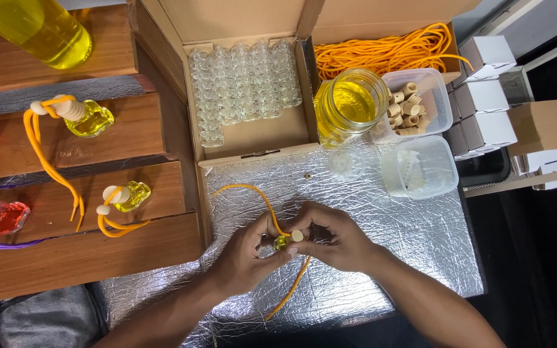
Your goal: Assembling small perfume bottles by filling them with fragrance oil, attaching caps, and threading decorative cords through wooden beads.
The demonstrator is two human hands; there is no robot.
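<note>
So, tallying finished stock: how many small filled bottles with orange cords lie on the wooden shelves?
2: one yellow glass bottle with orange cord on the middle plank, another on the plank below. More may lie out of view.

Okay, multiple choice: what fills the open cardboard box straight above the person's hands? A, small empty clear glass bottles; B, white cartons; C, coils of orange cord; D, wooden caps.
A: the open brown cardboard box above the left hand and right hand holds rows of small empty clear glass bottles; the orange cord coils lie in the neighbouring box to the right.
</note>
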